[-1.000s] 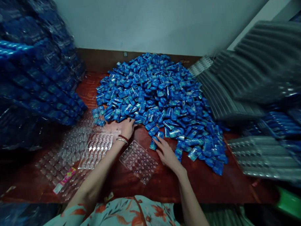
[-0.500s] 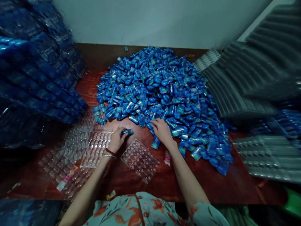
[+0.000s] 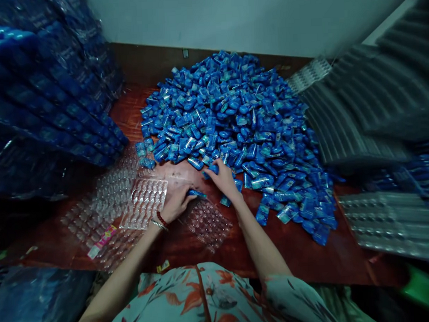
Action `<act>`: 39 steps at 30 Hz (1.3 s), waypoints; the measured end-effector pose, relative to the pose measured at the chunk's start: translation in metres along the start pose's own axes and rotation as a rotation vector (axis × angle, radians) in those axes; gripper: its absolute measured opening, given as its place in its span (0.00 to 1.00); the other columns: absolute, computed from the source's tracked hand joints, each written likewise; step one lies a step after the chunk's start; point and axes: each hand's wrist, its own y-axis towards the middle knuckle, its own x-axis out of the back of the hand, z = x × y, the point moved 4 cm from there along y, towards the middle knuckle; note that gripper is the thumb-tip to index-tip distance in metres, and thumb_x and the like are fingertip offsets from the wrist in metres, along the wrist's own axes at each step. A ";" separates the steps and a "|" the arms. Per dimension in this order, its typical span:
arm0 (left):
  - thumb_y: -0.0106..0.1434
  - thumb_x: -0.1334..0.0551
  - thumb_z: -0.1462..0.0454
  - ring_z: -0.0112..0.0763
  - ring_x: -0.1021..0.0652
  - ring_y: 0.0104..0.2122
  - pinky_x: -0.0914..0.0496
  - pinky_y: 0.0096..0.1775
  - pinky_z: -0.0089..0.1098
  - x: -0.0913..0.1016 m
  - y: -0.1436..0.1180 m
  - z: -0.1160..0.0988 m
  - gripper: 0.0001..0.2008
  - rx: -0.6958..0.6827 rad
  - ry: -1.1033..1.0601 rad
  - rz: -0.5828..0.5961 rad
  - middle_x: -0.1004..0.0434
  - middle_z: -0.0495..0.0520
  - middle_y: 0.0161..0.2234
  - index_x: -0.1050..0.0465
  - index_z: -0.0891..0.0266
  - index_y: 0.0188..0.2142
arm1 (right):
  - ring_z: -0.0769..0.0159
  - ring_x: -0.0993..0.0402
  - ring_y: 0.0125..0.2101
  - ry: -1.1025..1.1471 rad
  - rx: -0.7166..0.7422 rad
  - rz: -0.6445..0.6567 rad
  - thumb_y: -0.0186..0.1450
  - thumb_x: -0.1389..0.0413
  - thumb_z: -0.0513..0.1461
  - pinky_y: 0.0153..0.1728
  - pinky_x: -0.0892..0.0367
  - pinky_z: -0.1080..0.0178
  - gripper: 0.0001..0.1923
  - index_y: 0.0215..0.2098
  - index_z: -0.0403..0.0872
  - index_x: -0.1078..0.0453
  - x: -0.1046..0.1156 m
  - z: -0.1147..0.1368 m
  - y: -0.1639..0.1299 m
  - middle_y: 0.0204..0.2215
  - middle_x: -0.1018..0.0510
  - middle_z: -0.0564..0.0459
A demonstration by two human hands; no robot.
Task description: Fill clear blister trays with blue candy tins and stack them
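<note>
Held a blue packet (image 3: 197, 193) in the left hand (image 3: 177, 203), with the grip clamped on one end, just beyond the far edge of the clear tray (image 3: 210, 226), apparently pinched lightly to leave most of its length uncovered. Held a second packet (image 3: 212, 170) in the right hand (image 3: 223, 180), with the grip likewise closed on it, farther beyond the tray and beside the heap (image 3: 230, 113). Laid the tray flat on the tabletop (image 3: 288, 257) between the forearms, likely for equal reach from both sides. Piled the heap high beyond the tray, up near the wall (image 3: 213, 20), perhaps to leave room in front. Spread overlapping clear sheets (image 3: 113, 192) left of the tray, moulded in thin, shiny plastic with rows of oval hollows, and dropped a bright pink strip (image 3: 102, 240) on top. Wrapped the packets in glossy, crinkled film, small and rounded, with glinting edges. Stacked blue bundles (image 3: 57, 91) far left of the tray, under clear wrap, and ridged grey sheets (image 3: 354, 123) far right; could not tell their material through the blur. Stained the tabletop reddish brown, with a streaked, woodlike grain.
</note>
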 end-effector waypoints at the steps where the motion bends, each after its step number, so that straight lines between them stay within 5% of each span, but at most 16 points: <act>1: 0.65 0.47 0.61 0.35 0.26 0.41 0.32 0.44 0.36 -0.005 -0.004 -0.002 0.09 -0.012 0.051 0.061 0.26 0.56 0.40 0.35 0.62 0.42 | 0.66 0.30 0.25 0.142 -0.056 -0.004 0.62 0.47 0.46 0.31 0.34 0.63 0.15 0.42 0.46 0.38 0.008 -0.008 -0.014 0.25 0.28 0.56; 3: 0.65 0.48 0.61 0.37 0.26 0.38 0.32 0.42 0.37 -0.012 -0.014 -0.003 0.07 0.005 0.200 0.136 0.26 0.57 0.37 0.36 0.62 0.39 | 0.69 0.34 0.17 0.387 -0.177 0.047 0.62 0.50 0.47 0.24 0.36 0.65 0.15 0.44 0.47 0.40 0.017 -0.022 -0.050 0.18 0.32 0.62; 6: 0.67 0.50 0.61 0.38 0.26 0.35 0.33 0.39 0.38 -0.014 -0.036 -0.005 0.08 0.058 0.423 0.138 0.28 0.56 0.33 0.37 0.62 0.36 | 0.69 0.29 0.22 0.536 -0.225 0.119 0.63 0.51 0.45 0.28 0.33 0.65 0.16 0.48 0.47 0.42 0.016 -0.035 -0.113 0.23 0.28 0.59; 11: 0.68 0.52 0.62 0.35 0.27 0.31 0.34 0.37 0.35 -0.011 -0.070 -0.015 0.09 0.120 0.517 0.100 0.29 0.53 0.30 0.37 0.62 0.34 | 0.63 0.27 0.37 0.217 -0.184 -0.060 0.65 0.51 0.41 0.39 0.32 0.60 0.12 0.46 0.48 0.39 -0.005 -0.038 -0.178 0.39 0.27 0.49; 14: 0.67 0.52 0.65 0.35 0.28 0.31 0.34 0.36 0.34 -0.005 -0.075 -0.020 0.08 0.112 0.517 0.095 0.30 0.53 0.31 0.36 0.62 0.37 | 0.63 0.30 0.41 0.020 -0.032 -0.051 0.67 0.56 0.37 0.44 0.34 0.59 0.11 0.46 0.48 0.38 -0.013 -0.029 -0.178 0.39 0.28 0.48; 20: 0.67 0.51 0.66 0.34 0.28 0.37 0.32 0.39 0.33 0.006 -0.067 -0.028 0.11 0.044 0.459 -0.005 0.31 0.55 0.38 0.33 0.60 0.44 | 0.63 0.32 0.39 -0.344 0.147 0.185 0.63 0.58 0.28 0.38 0.35 0.62 0.20 0.50 0.47 0.39 -0.014 -0.015 -0.162 0.39 0.30 0.48; 25: 0.65 0.48 0.63 0.35 0.27 0.39 0.31 0.42 0.35 0.003 -0.059 -0.035 0.10 0.032 0.308 -0.049 0.29 0.56 0.39 0.32 0.61 0.44 | 0.63 0.31 0.38 -0.530 0.130 0.336 0.62 0.57 0.27 0.35 0.36 0.64 0.21 0.51 0.46 0.39 -0.008 -0.002 -0.154 0.39 0.31 0.48; 32: 0.63 0.45 0.57 0.35 0.25 0.44 0.31 0.47 0.36 0.009 -0.046 -0.003 0.16 0.334 -0.059 -0.064 0.25 0.55 0.44 0.32 0.61 0.48 | 0.65 0.31 0.40 -0.598 0.068 0.485 0.62 0.58 0.27 0.35 0.38 0.65 0.21 0.51 0.48 0.41 0.001 0.019 -0.135 0.44 0.32 0.47; 39: 0.63 0.45 0.58 0.36 0.26 0.47 0.34 0.51 0.37 0.017 -0.057 -0.002 0.17 0.254 -0.049 -0.072 0.26 0.55 0.47 0.32 0.60 0.50 | 0.63 0.30 0.42 -0.702 0.039 0.576 0.61 0.58 0.26 0.37 0.37 0.64 0.22 0.50 0.48 0.42 0.001 0.030 -0.133 0.46 0.33 0.46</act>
